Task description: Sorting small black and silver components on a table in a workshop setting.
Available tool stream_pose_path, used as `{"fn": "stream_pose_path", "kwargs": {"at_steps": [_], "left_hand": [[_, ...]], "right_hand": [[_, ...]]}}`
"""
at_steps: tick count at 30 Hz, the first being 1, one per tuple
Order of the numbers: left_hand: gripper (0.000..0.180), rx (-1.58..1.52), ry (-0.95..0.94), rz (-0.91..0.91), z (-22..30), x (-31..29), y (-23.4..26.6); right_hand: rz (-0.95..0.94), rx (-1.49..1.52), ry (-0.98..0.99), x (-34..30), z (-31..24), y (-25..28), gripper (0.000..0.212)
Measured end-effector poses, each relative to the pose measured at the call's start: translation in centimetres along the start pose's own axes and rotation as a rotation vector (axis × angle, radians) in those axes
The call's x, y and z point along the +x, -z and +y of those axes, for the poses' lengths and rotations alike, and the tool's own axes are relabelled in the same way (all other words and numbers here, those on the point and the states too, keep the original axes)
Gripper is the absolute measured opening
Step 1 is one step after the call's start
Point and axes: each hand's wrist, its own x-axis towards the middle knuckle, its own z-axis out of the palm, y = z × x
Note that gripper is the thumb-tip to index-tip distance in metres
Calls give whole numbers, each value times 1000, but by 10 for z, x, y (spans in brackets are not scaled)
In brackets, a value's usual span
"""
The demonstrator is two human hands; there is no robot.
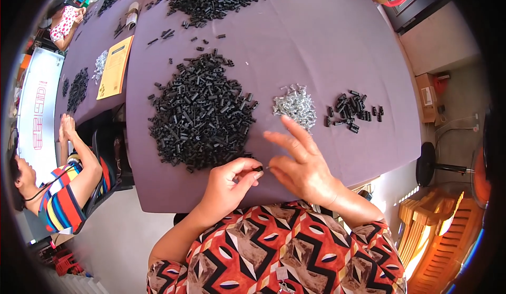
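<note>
Pinched in left hand [226,186], near front edge of table [348,46]: black part [257,169]. Right hand [304,171] just beside, fingers spread; cannot tell if holding anything. Ahead, gap between black pile [203,109] and silver pile [296,107]. Off right edge, cardboard box [426,98].

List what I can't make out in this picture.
In the head view:
Most of the black piece: covered by the left hand.
What, if anything, the right hand pinches: too small.
Far side of the back heap: cut off by the top edge.
Shapes within the silvery pile: too small.
</note>
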Motion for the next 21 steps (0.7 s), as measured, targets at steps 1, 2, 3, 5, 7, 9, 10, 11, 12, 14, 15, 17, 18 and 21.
{"fn": "stream_pose_path", "kwargs": {"at_steps": [1,2,3,5,7,9,10,11,12,14,15,17,18,21], "left_hand": [[17,73,-59,-1,0,0,-1],[18,146,-117,3,-1,-1,-1],[18,146,-117,5,-1,0,0],[19,569,-391,5,-1,1,3],[19,577,-386,-12,-5,0,5],[19,586,-383,-30,-8,-3,4],[18,456,-295,-35,-9,-5,3],[17,326,-204,-37,-10,-7,3],[17,324,-201,-32,-10,-8,4],[17,218,-185,-6,-10,-9,6],[17,215,-183,-4,-11,-9,5],[16,261,-281,2,-12,-7,5],[16,259,-281,3,-12,-5,6],[14,625,-513,-17,-12,-3,9]], "right_hand": [[-25,-35,21,1,-1,-1,18],[-25,-34,22,1,-1,-3,18],[-27,-44,41,2,-1,-5,13],[-33,-51,63,3,-1,-7,10],[-59,39,74,2,-2,-8,10],[-78,70,57,3,-3,-7,10],[-95,100,37,4,-4,-6,11],[-99,104,40,4,-5,-4,11],[-85,109,21,5,-6,-2,12],[-74,114,2,5,-6,-2,15],[-92,115,6,6,-6,-2,14],[-112,114,12,7,-6,-3,14],[-126,100,13,8,-7,-3,14],[-154,92,14,7,-7,-4,14]]}}
